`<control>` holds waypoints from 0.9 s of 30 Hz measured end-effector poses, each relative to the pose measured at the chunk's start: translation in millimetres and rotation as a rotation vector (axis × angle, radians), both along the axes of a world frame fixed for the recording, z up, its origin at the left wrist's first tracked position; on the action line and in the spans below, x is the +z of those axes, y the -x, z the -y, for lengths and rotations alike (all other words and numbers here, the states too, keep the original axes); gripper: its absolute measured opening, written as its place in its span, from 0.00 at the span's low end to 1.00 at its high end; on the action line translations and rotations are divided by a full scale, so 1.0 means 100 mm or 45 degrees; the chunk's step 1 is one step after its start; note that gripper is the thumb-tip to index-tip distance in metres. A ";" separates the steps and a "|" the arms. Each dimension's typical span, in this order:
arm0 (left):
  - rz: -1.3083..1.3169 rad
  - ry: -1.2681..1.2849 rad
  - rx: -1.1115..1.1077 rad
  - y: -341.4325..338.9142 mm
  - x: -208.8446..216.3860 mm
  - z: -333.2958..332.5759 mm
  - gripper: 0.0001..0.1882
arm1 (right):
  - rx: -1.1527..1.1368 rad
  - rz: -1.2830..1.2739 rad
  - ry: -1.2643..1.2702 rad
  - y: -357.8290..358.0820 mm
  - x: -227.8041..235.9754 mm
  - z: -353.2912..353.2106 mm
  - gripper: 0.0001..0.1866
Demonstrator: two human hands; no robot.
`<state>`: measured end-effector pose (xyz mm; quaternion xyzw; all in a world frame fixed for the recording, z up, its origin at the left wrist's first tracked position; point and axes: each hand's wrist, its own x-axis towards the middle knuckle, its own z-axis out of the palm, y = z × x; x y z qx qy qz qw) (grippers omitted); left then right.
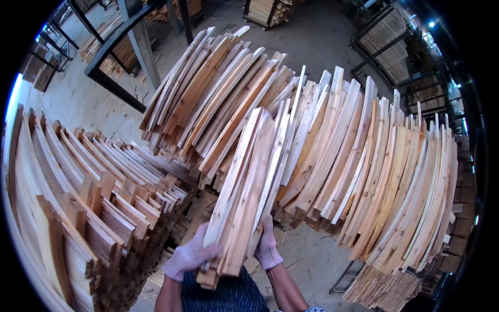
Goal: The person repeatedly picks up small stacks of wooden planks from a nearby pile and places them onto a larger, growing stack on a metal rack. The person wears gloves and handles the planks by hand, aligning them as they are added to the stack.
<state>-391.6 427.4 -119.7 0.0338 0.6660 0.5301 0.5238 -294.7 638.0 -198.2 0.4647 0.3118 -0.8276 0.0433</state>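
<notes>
A bundle of long wooden slats point(244, 203) is held between my two gloved hands, its near ends close to my body and its far ends reaching over the stacked wood. My left hand point(192, 255), in a pale knit glove, wraps the bundle's left side near its end, fingers lying over the slats. My right hand point(267, 247), gloved alike, grips the right side, with its fingers partly hidden behind the wood. Just beyond and to the right lies a wide pile of slats point(358, 161). Another pile point(213, 88) rises behind the bundle.
At left stands a tall stack of boards point(67, 208) with uneven ends. Dark metal frames point(114, 57) rise at the far left. More slats are racked at the far right point(384, 47). A lower bundle of thin strips point(382, 286) sits at the near right.
</notes>
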 end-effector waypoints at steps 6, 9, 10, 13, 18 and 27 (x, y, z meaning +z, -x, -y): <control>0.010 0.126 -0.029 -0.19 -0.46 0.19 0.56 | -0.031 -0.123 0.075 0.15 0.40 -0.19 0.37; 0.293 -0.437 0.358 -0.11 -0.73 -0.11 0.54 | -0.087 -0.180 -0.325 0.18 -0.01 -0.03 0.38; 0.330 -0.383 0.403 -0.10 -0.65 -0.15 0.54 | -0.077 -0.220 -0.325 0.24 0.14 -0.03 0.39; 0.343 -0.312 0.433 -0.16 -0.35 -0.20 0.55 | -0.117 -0.308 -0.266 0.15 0.36 -0.04 0.42; 0.158 -0.373 0.316 -0.53 0.08 -0.06 0.56 | 0.392 -0.361 -0.523 -0.30 0.86 0.13 0.58; 0.600 -0.478 0.647 -0.63 -0.79 0.01 0.53 | -0.029 -0.129 -0.099 -0.35 0.00 0.32 0.44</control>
